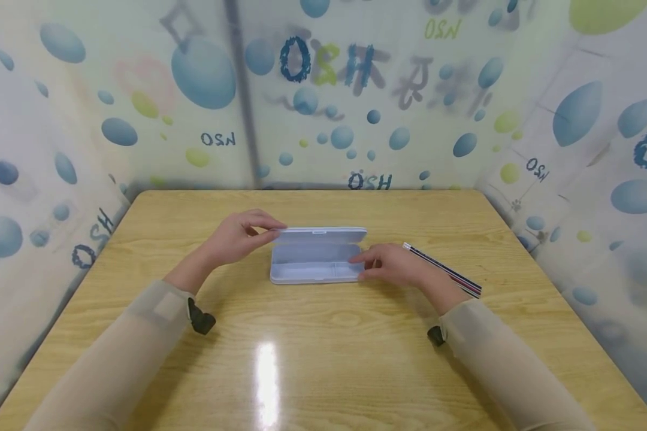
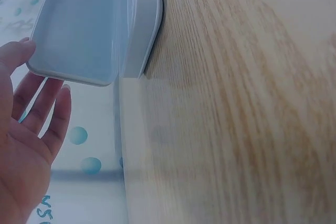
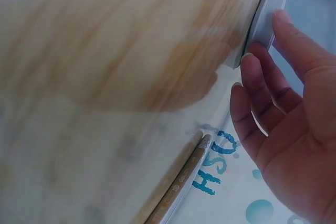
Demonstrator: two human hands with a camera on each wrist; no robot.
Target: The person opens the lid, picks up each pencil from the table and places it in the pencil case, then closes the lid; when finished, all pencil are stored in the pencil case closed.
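A pale blue-white pencil case (image 1: 302, 273) lies on the table with its lid (image 1: 323, 235) raised at the back. Inside, a divider sets off a small compartment on the right from a longer one. My left hand (image 1: 241, 237) pinches the left corner of the lid; the left wrist view shows the thumb on the lid's (image 2: 79, 24) edge and the fingers behind it. At the right end of the case, my right hand (image 1: 393, 263) holds the side between thumb and curved fingers. Several dark striped pencils (image 1: 442, 269) lie side by side just beyond the right wrist.
The wooden table (image 1: 323, 335) runs back to a patterned wall (image 1: 313, 131), with more wall on both sides. Dark bands (image 1: 200, 318) sit at the sleeve cuffs. Two pencil ends (image 3: 176, 184) show below the hand in the right wrist view.
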